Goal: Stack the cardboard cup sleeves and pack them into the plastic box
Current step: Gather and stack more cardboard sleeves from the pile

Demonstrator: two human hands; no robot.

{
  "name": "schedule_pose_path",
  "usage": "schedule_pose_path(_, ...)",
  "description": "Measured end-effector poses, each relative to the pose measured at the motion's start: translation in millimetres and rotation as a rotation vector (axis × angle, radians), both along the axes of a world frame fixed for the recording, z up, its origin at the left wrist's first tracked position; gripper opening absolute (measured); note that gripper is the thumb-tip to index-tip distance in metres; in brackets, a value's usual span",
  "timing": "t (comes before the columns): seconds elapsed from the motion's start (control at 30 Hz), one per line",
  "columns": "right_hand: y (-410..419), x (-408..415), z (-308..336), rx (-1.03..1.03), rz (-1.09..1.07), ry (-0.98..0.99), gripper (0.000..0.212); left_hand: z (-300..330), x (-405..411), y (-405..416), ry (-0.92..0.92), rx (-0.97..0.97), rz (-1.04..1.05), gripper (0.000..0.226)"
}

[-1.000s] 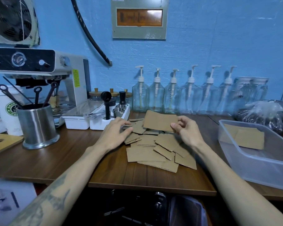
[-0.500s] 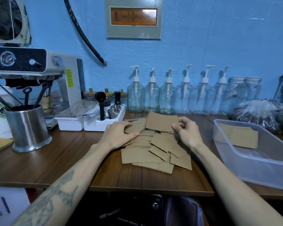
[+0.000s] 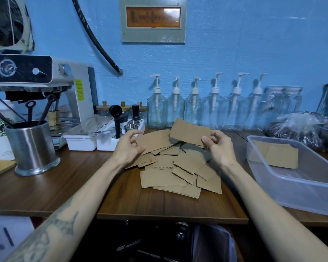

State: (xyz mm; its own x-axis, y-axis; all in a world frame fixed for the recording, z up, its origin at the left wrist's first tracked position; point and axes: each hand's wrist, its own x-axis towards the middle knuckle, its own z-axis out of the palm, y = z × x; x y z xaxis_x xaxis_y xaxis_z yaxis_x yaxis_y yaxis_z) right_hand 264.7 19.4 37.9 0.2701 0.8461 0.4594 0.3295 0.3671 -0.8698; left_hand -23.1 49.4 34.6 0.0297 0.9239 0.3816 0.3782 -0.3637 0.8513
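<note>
A loose pile of brown cardboard cup sleeves [image 3: 170,173] lies flat on the wooden counter in front of me. My right hand [image 3: 217,145] pinches the right edge of one sleeve [image 3: 189,133] and holds it lifted above the pile. My left hand [image 3: 128,146] grips the left end of another sleeve [image 3: 153,140], raised slightly off the heap. The clear plastic box [image 3: 299,190] stands to the right, with a few flat sleeves [image 3: 280,156] inside at its far end.
A row of glass pump bottles [image 3: 203,108] lines the blue wall behind the pile. A white tray with coffee tools [image 3: 110,142], an espresso machine [image 3: 45,86] and a steel utensil cup [image 3: 32,148] stand to the left. A plastic bag [image 3: 299,127] lies behind the box.
Both hands have lifted off the pile: the right raised its sleeve higher, and the left, earlier flat on the heap, now grips a sleeve and lifts it.
</note>
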Motion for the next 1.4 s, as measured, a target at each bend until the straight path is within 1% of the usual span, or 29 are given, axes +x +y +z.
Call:
schedule_pose_path(0.1, -0.5, -0.5, -0.1, -0.003, 0.006, 0.011, 0.009, 4.9, -5.7, 0.1, -0.236, -0.001, -0.002, 0.050)
schedule_pose_path(0.23, 0.6, -2.0, -2.7, -0.019, 0.029, -0.029, 0.003, 20.1, -8.9, -9.0, -0.562, 0.105, 0.049, 0.046)
schedule_pose_path(0.3, -0.4, -4.8, -3.1, -0.021, 0.060, -0.064, 0.002, 25.8, -7.7, -15.1, -0.643, 0.148, 0.043, 0.043)
schedule_pose_path(0.33, -0.6, -6.2, -3.3, -0.017, 0.078, -0.083, 0.006, 26.8, -6.4, -17.0, -0.633, 0.152, 0.039, 0.041)
schedule_pose_path(0.4, -3.0, -10.3, -2.7, -0.019, 0.122, -0.127, 0.016, 25.6, -2.3, -18.0, -0.518, 0.160, 0.011, 0.034)
schedule_pose_path(0.5, -3.1, -13.3, -3.9, -0.047, 0.182, -0.155, 0.014, 15.6, 6.2, -15.9, -0.190, 0.223, -0.086, 0.030)
schedule_pose_path(0.57, -2.4, -13.2, -5.3, -0.053, 0.201, -0.163, 0.010, 7.6, 9.0, -14.0, 0.031, 0.278, -0.131, 0.034)
schedule_pose_path(0.7, -2.5, -13.5, -5.9, -0.052, 0.228, -0.149, 0.009, 1.9, 4.8, -12.4, 0.431, 0.399, -0.146, 0.047)
schedule_pose_path(0.77, -1.9, -13.7, -6.5, -0.054, 0.236, -0.161, 0.011, 1.0, 3.6, -13.7, 0.577, 0.429, -0.126, 0.053)
schedule_pose_path(0.83, -2.4, -14.8, -6.3, -0.051, 0.263, -0.159, 0.014, 1.6, 5.6, -17.5, 0.581, 0.457, -0.122, 0.057)
schedule_pose_path(0.93, -6.6, -17.8, -3.4, -0.046, 0.337, -0.124, 0.020, 4.7, 15.0, -22.3, 0.487, 0.501, -0.175, 0.058)
schedule_pose_path(1.07, -8.2, -19.5, -2.8, -0.053, 0.404, -0.113, 0.021, 8.4, 28.6, -22.5, 0.492, 0.534, -0.194, 0.061)
schedule_pose_path(1.13, -8.6, -19.4, -2.5, -0.058, 0.415, -0.112, 0.021, 8.8, 30.9, -22.1, 0.539, 0.588, -0.118, 0.066)
schedule_pose_path(1.2, -9.1, -19.1, -2.0, -0.059, 0.417, -0.112, 0.020, 8.1, 29.5, -22.8, 0.612, 0.608, 0.007, 0.075)
schedule_pose_path(1.23, -9.5, -19.0, -1.7, -0.059, 0.418, -0.113, 0.021, 7.0, 27.9, -23.4, 0.634, 0.578, 0.058, 0.081)
schedule_pose_path(1.3, -10.7, -19.4, -1.1, -0.056, 0.419, -0.115, 0.021, 4.3, 23.9, -25.3, 0.620, 0.441, 0.106, 0.095)
schedule_pose_path(1.4, -12.6, -20.6, -0.2, -0.056, 0.410, -0.086, 0.026, 0.6, 14.2, -22.2, 0.533, 0.252, 0.070, 0.108)
